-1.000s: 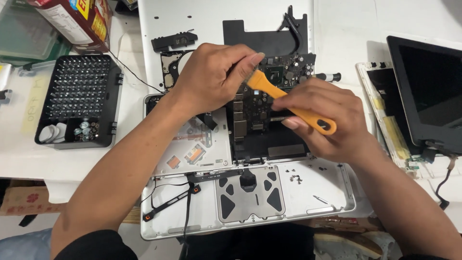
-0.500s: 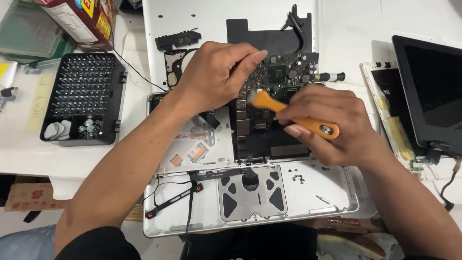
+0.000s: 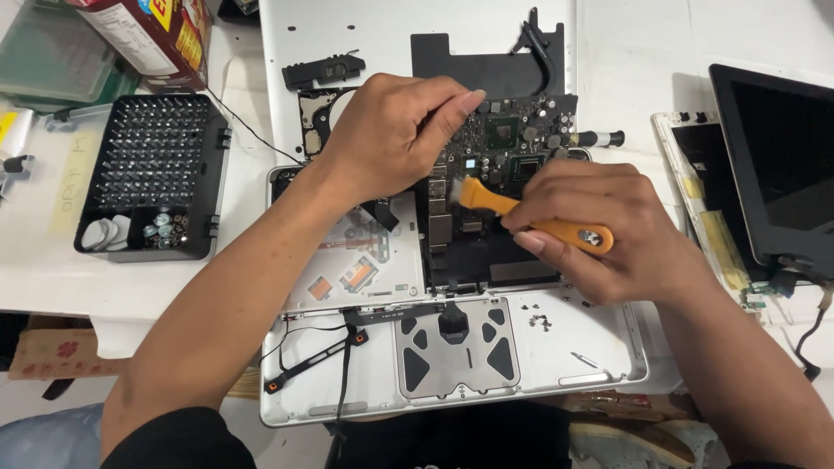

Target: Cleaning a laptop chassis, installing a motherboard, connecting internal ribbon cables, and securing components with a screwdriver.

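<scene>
An opened silver laptop base (image 3: 599, 347) lies in front of me with its dark logic board (image 3: 508, 148) exposed. My left hand (image 3: 391, 135) rests on the board's left edge, fingers curled and pressing on it. My right hand (image 3: 599, 226) grips an orange plastic brush (image 3: 521, 213) by its handle. The brush's pale bristle end touches the board near its middle left. Below the board, the underside of the trackpad (image 3: 456, 347) shows, with loose black cables (image 3: 313, 356) at the lower left.
A black tray of screwdriver bits (image 3: 152, 174) stands at the left, a red box (image 3: 152, 35) behind it. A detached dark screen panel (image 3: 782, 165) lies at the right beside a strip-shaped part (image 3: 712, 217). Several small screws (image 3: 540, 321) lie on the laptop base.
The brush tip has shifted slightly left and down across the board. My left hand keeps its place on the board's left edge.
</scene>
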